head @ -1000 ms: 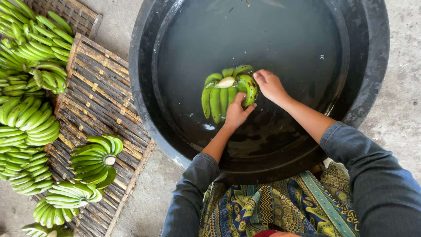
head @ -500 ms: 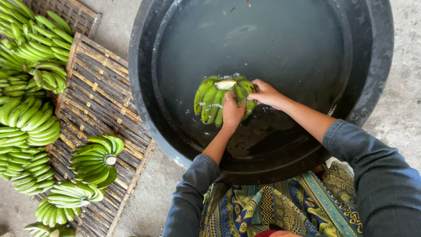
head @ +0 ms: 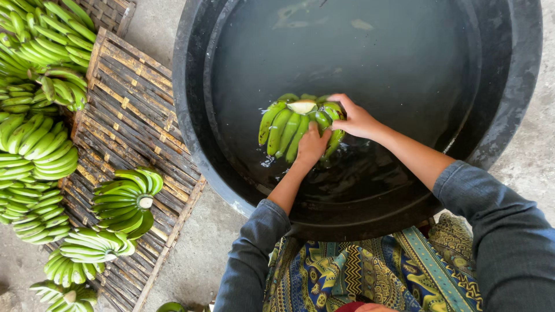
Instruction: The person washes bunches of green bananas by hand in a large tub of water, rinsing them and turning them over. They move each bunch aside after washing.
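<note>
A bunch of green bananas (head: 283,126) with a pale cut stem sits half in the dark water of a big black round tub (head: 509,115). My left hand (head: 312,144) presses on the fruit from the near side. My right hand (head: 354,118) grips the bunch's right end, fingers curled over the bananas. Both sleeves are dark grey and pushed up the forearms.
Left of the tub lies a slatted bamboo mat (head: 133,110) on the concrete floor, carrying several green banana bunches (head: 124,199), with more piled at the far left (head: 34,144). A patterned blue and yellow cloth (head: 358,271) covers my lap below the tub rim.
The banana bunch has shifted slightly left and turned in the water. My left hand moved up onto the fruit, and my right hand closed over its right end.
</note>
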